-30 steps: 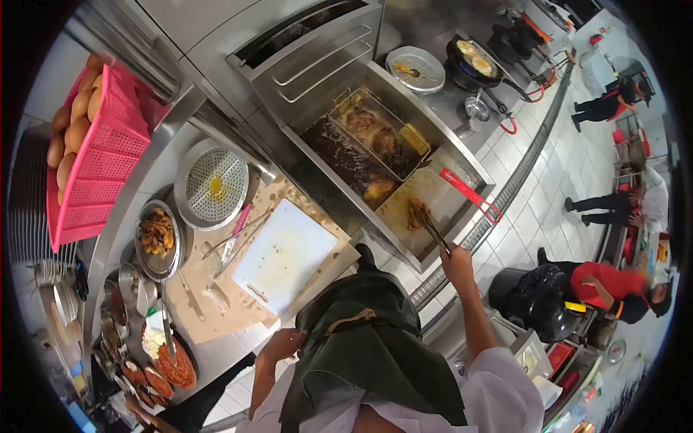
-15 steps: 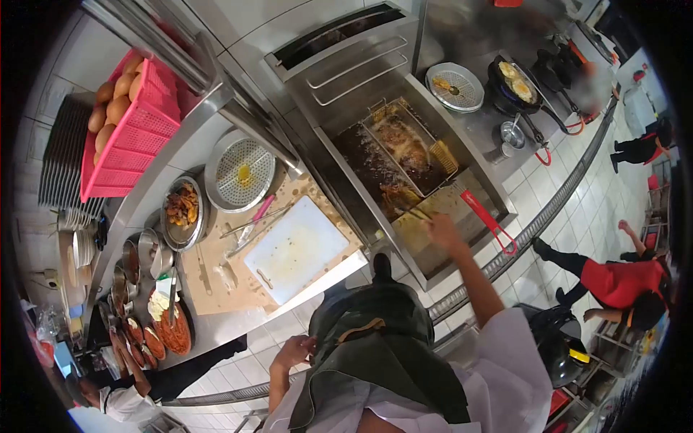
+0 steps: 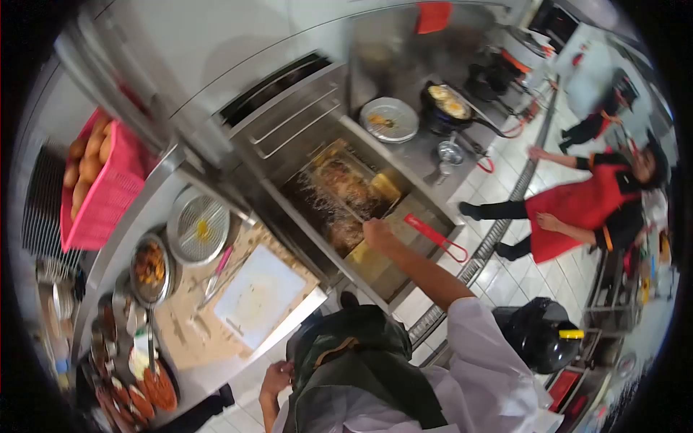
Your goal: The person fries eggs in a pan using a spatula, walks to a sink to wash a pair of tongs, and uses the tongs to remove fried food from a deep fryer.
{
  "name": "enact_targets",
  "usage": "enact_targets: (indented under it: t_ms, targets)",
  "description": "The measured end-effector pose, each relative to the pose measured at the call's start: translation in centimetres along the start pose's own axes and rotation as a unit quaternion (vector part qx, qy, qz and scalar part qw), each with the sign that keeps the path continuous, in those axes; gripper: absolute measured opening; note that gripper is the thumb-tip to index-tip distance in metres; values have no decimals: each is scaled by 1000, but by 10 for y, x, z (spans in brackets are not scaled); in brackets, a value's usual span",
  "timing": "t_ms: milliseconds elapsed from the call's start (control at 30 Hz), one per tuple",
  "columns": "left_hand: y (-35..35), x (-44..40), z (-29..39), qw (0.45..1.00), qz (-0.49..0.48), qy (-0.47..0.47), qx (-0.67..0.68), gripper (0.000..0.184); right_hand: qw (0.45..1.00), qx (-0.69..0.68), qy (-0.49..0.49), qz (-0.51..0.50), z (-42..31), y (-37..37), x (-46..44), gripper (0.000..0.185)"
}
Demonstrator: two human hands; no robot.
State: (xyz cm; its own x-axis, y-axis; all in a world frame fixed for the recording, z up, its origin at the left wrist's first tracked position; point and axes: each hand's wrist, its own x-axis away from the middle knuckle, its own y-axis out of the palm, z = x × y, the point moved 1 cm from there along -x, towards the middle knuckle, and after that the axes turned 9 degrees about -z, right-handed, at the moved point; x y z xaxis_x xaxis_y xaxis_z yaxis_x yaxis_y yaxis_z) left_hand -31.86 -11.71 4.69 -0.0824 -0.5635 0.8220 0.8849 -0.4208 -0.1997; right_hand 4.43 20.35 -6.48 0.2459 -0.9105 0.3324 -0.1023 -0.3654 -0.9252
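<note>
My right hand (image 3: 378, 235) reaches over the deep fryer, closed around a thin metal tool that looks like tongs; the grip hides most of it. Just beyond the hand, browned pieces of food (image 3: 346, 234) lie in bubbling oil. A wire fryer basket (image 3: 385, 187) holds more browned food (image 3: 345, 182) in the oil. Its red handle (image 3: 435, 237) rests toward the fryer's near right side. My left hand (image 3: 276, 379) hangs beside my dark apron (image 3: 354, 343), fingers curled, with nothing visible in them.
A white cutting board (image 3: 261, 296) lies left of the fryer, near a perforated pan (image 3: 198, 225) and a bowl of browned food (image 3: 150, 270). A frying pan with eggs (image 3: 449, 105) sits behind right. A person in a red apron (image 3: 570, 209) stands at right, near a black bin bag (image 3: 538, 335).
My view has swung, shifting the station left and down. My right hand has moved deeper over the oil, toward the browned pieces. The person in red has come closer and turned.
</note>
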Motion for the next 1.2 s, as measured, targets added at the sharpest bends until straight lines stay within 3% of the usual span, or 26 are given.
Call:
enact_targets:
  t_ms: [33, 67, 100, 167, 200, 233, 300, 467, 533, 567, 600, 633, 667, 700, 733, 800, 867, 900, 967, 1000, 1033, 1067, 1100, 1133, 1167, 1200]
  targets:
    - [-1, 1, -3, 1000, -3, 11, -9, 30, 1000, -1, 17, 8, 6, -9, 13, 16]
    - [7, -7, -28, 996, 89, 12, -5, 31, 999, -36, 13, 1, 5, -18, 23, 19]
    - [-1, -21, -40, 996, 85, 22, -13, 31, 998, -69, 4, -8, 6, -24, 28, 22]
    - [-18, -37, -61, 1000, -2, 12, 8, 31, 997, -71, 15, -11, 11, -19, 32, 23]
    - [-20, 9, 30, 997, 9, -20, -79, 33, 997, -77, 16, -20, 11, -13, 40, 25]
    - [-27, 1, 18, 996, 7, -13, -86, 33, 997, -78, 23, -13, 11, -11, 52, 25]
    - [-44, -26, -12, 978, -51, 65, -193, 34, 980, -102, -10, 173, 17, -9, 85, 24]
    - [-68, -28, 28, 975, -90, 66, -193, 44, 972, -188, 86, 108, 28, 18, 170, 28]
    - [-77, -51, 14, 951, -156, 0, -265, 50, 968, -213, 87, 102, 14, 23, 191, 28]
    - [-79, -30, 50, 934, -149, 50, -321, 54, 965, -202, 99, 137, 8, 28, 195, 28]
    - [-79, -55, 31, 924, -141, 117, -337, 53, 961, -196, 107, 160, -3, 33, 201, 27]
    - [-87, -75, 5, 928, -165, 104, -316, 52, 944, -267, 103, 163, -7, 39, 200, 25]
    - [-91, -44, 57, 943, -151, 89, -284, 46, 936, -292, 159, 113, -24, 19, 192, 24]
    - [-93, -57, 41, 941, -105, 220, -233, 41, 935, -299, 134, 134, -39, -4, 182, 22]
    - [-95, -53, 51, 959, -110, 176, -194, 37, 950, -246, 155, 116, -42, -9, 164, 23]
    - [-94, -47, 63, 963, -115, 174, -171, 37, 962, -215, 115, 125, -45, -19, 129, 24]
    - [-94, -34, 79, 972, -142, 137, -132, 36, 978, -146, 93, 118, -24, 16, 84, 26]
    - [-90, -35, 70, 973, -136, 136, -125, 36, 989, -77, 66, 107, -15, 28, 71, 29]
    - [-87, -37, 39, 970, -103, 187, -116, 36, 988, -115, 21, 101, -2, 32, 72, 31]
    - [-87, -25, 32, 976, -84, 188, -76, 35, 980, -159, 48, 112, -37, -14, 98, 29]
    - [-89, -20, 23, 982, -44, 176, -45, 35, 973, -163, 22, 164, -13, 17, 98, 26]
    - [-88, -17, 9, 986, -41, 159, 13, 33, 964, -238, 96, 74, -29, -4, 115, 25]
    - [-86, -14, -10, 986, -38, 146, 71, 31, 979, -144, 54, 133, -12, 23, 127, 25]
    - [-83, -19, -32, 977, 35, 189, 97, 25, 971, -215, 37, 99, -18, 13, 145, 26]
    - [-87, -23, -41, 974, 69, 182, 118, 25, 982, -113, 11, 151, 21, 57, 145, 27]
    - [-98, -26, -43, 965, 172, 193, 51, 21, 970, -197, 21, 140, 34, 67, 154, 28]
